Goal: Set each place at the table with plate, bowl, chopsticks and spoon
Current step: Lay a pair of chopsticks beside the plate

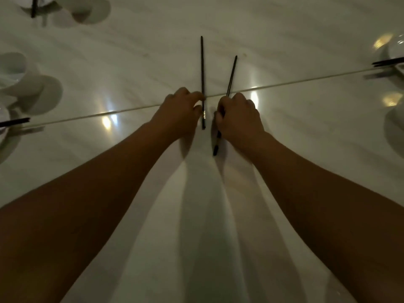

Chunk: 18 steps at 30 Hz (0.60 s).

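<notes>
Hands on chopsticks, one stick each, out over the middle of the white glossy worktop (284,29).

Left hand (179,108): thumb and curled fingertips pinch the left chopstick (202,66) low on its length. Its butt end pokes out below the thumb. This stick points almost straight away from me.

Right hand (239,115): fingers wrapped round the right chopstick (231,75), knuckles up. Its butt end sticks out under the palm towards me, and the far tip leans off to the right.

The two sticks are apart, closest at the near ends and splaying at the tips. The left tip reaches further out than the right. I cannot tell whether either stick rests on the worktop or is lifted off it.

A thin pale seam (306,81) runs across the worktop on a slant, and both sticks cross it just beyond the knuckles.

Other things I can see:
- Left: a white vessel (13,73), bowl or cup, I can't resolve which, next to a round plate (51,95). The dark left-edge chopsticks (15,121) are just below.
- Far left corner: blurred white dishes (91,7) with a dark stick (33,7) across them.
- Right edge: the paired right-edge chopsticks (388,61) lie beside a white dish (396,49).
- Lower right: a second plate (393,127), cut off by the frame.
</notes>
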### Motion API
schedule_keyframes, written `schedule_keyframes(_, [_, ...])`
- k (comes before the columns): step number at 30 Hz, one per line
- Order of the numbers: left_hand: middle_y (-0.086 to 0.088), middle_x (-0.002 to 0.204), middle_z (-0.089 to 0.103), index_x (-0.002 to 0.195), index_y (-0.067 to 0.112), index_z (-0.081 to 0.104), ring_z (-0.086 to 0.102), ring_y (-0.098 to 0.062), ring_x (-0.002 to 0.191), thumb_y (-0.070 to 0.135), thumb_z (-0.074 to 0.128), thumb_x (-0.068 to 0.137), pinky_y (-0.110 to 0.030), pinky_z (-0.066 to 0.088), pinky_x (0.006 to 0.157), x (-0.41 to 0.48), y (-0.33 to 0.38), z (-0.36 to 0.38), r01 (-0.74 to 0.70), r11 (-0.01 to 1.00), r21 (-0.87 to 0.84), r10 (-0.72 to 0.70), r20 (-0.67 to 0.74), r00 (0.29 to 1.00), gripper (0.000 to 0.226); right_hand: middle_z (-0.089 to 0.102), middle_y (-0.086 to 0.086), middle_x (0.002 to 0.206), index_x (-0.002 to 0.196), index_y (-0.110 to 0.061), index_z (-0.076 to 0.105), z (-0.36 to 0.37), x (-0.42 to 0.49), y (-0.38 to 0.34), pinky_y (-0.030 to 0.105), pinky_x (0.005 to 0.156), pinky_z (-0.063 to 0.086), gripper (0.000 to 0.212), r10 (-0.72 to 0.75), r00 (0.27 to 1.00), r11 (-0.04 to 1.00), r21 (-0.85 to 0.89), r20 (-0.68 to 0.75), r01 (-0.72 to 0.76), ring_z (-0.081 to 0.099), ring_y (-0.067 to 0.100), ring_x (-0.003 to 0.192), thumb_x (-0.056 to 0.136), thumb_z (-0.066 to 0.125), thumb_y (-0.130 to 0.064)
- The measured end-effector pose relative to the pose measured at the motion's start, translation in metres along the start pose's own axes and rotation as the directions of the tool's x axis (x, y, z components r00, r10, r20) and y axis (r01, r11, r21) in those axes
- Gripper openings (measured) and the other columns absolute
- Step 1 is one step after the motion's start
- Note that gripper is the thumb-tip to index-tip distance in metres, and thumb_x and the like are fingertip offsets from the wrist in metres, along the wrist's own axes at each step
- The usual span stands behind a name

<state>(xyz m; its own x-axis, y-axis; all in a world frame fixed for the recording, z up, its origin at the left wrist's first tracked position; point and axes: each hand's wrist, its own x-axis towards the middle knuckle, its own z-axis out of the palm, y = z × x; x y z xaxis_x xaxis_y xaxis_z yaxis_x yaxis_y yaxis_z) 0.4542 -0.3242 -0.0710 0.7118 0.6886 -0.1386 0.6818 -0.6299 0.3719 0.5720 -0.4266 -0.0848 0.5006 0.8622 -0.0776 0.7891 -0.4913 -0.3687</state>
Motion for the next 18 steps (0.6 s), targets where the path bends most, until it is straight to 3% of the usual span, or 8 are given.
schedule_keyframes(3, [-0.021, 0.116, 0.052, 0.117, 0.015, 0.057, 0.052, -0.04, 0.106, 0.033, 0.049, 0.094, -0.042, 0.045, 0.089, 0.028, 0.011, 0.007, 0.049, 0.996, 0.077, -0.05, 0.01, 0.999, 0.031, 0.054, 0.014, 0.101, 0.106, -0.008, 0.055, -0.003, -0.001, 0.011, 0.033, 0.069, 0.041, 0.02, 0.022, 1.0, 0.998, 0.054, -0.014, -0.021, 0.054, 0.03, 0.088, 0.092, 0.05, -0.021])
schedule_keyframes(6, [-0.023, 0.112, 0.054, 0.108, 0.004, 0.057, 0.054, -0.04, 0.103, 0.021, 0.051, 0.093, -0.042, 0.046, 0.085, 0.03, 0.017, 0.011, 0.065, 0.979, 0.194, -0.063, -0.012, 0.998, 0.024, 0.054, 0.007, 0.086, 0.107, -0.009, 0.054, -0.011, -0.005, 0.019, 0.027, 0.062, 0.034, 0.018, 0.102, 0.995, 0.987, 0.127, 0.007, -0.102, 0.049, 0.023, 0.073, 0.09, 0.049, -0.012])
schedule_keyframes(9, [-0.026, 0.109, 0.058, 0.105, 0.0, 0.057, 0.056, -0.041, 0.101, 0.011, 0.051, 0.09, -0.042, 0.046, 0.082, 0.014, 0.016, 0.011, 0.103, 0.983, 0.149, -0.099, -0.039, 0.994, 0.019, 0.06, 0.008, 0.096, 0.114, -0.006, 0.051, -0.02, -0.019, 0.022, 0.026, 0.065, 0.037, 0.027, 0.188, 0.978, 0.951, 0.234, 0.085, -0.203, 0.054, 0.023, 0.079, 0.088, 0.053, -0.011])
schedule_keyframes(11, [-0.024, 0.103, 0.059, 0.103, 0.001, 0.052, 0.059, -0.039, 0.094, 0.008, 0.051, 0.088, -0.041, 0.047, 0.076, -0.005, 0.015, 0.008, 0.177, 0.984, 0.028, -0.175, -0.046, 0.983, 0.016, 0.065, 0.014, 0.106, 0.113, 0.0, 0.057, -0.026, -0.034, 0.019, 0.028, 0.072, 0.046, 0.028, 0.248, 0.957, 0.908, 0.308, 0.151, -0.284, 0.061, 0.027, 0.093, 0.087, 0.055, -0.011])
schedule_keyframes(13, [-0.021, 0.1, 0.059, 0.106, 0.002, 0.049, 0.059, -0.034, 0.087, 0.009, 0.053, 0.088, -0.037, 0.048, 0.072, -0.032, 0.012, 0.006, 0.268, 0.953, -0.142, -0.27, 0.004, 0.963, 0.02, 0.068, 0.018, 0.098, 0.106, 0.003, 0.064, -0.027, -0.054, 0.015, 0.036, 0.08, 0.054, 0.025, 0.293, 0.935, 0.841, 0.411, 0.202, -0.352, 0.065, 0.031, 0.091, 0.086, 0.057, -0.011])
schedule_keyframes(16, [-0.013, 0.087, 0.065, 0.114, 0.008, 0.05, 0.062, -0.025, 0.067, 0.012, 0.061, 0.086, -0.029, 0.05, 0.059, -0.085, 0.008, 0.008, 0.413, 0.771, -0.485, -0.396, 0.144, 0.907, 0.03, 0.063, 0.014, 0.071, 0.093, -0.006, 0.067, -0.025, -0.095, 0.006, 0.051, 0.071, 0.059, 0.012, 0.37, 0.865, 0.588, 0.635, 0.338, -0.5, 0.065, 0.03, 0.064, 0.086, 0.059, -0.012])
schedule_keyframes(18, [-0.006, 0.078, 0.062, 0.117, 0.009, 0.054, 0.059, -0.019, 0.061, 0.009, 0.062, 0.087, -0.028, 0.05, 0.06, -0.127, 0.008, 0.006, 0.447, 0.653, -0.611, -0.41, 0.211, 0.887, 0.031, 0.061, 0.012, 0.07, 0.093, -0.01, 0.063, -0.022, -0.127, -0.005, 0.048, 0.07, 0.057, 0.006, 0.365, 0.829, 0.444, 0.704, 0.423, -0.555, 0.063, 0.025, 0.06, 0.089, 0.058, -0.012])
